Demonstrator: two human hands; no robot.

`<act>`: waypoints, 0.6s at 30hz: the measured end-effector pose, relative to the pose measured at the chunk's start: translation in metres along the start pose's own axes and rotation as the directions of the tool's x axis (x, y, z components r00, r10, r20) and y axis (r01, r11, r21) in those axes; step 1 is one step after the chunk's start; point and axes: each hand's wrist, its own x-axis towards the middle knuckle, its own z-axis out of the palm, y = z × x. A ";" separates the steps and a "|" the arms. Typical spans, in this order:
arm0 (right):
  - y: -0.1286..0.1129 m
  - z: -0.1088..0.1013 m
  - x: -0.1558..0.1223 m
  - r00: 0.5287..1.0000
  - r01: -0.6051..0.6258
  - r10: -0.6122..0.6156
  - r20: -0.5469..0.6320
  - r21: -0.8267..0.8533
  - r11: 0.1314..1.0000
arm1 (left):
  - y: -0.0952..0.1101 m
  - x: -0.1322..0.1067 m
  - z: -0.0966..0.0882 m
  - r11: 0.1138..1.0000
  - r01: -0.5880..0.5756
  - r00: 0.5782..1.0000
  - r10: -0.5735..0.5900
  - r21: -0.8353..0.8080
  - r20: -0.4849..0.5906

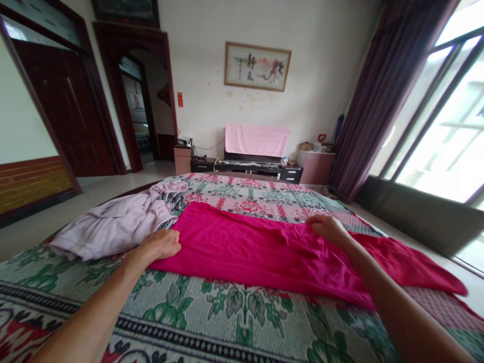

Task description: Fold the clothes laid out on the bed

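Observation:
A bright pink garment [234,247] lies spread flat across the patterned bed cover [245,307], with a few wrinkles towards its right side; its exact kind does not show. My left hand [162,243] is closed on the garment's left end. At its far edge, on the right, my right hand [328,227] has its fingers curled onto the cloth. A red cloth [408,259] lies beyond my right forearm; whether it joins the pink garment I cannot tell. To the left rests a crumpled pale pink garment [117,224], close to my left hand.
Past the bed's far edge stands a low black cabinet [291,174] below a screen draped with a pink cloth [257,138]. A dark curtain [372,101] and a window [442,111] are on the right. A dark red door [64,101] is at left.

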 end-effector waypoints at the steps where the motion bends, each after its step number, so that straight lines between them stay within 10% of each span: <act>1: -0.010 0.006 -0.004 0.998 0.059 -0.059 -0.008 -0.028 0.998 | 0.000 0.000 0.000 1.000 -0.004 1.000 0.004 -0.002 -0.004; 6: -0.044 0.048 -0.024 0.948 0.314 -0.308 0.076 -0.080 0.946 | 0.001 -0.002 0.001 1.000 0.004 1.000 -0.004 -0.005 -0.019; 11: -0.038 0.076 -0.026 0.951 0.304 -0.307 0.020 -0.220 0.927 | 0.001 -0.003 0.001 1.000 0.010 0.999 -0.009 0.015 -0.041; 18: -0.022 0.037 -0.015 0.949 0.315 -0.316 -0.004 -0.043 0.948 | -0.002 -0.002 0.004 1.000 -0.017 0.998 0.017 0.007 -0.060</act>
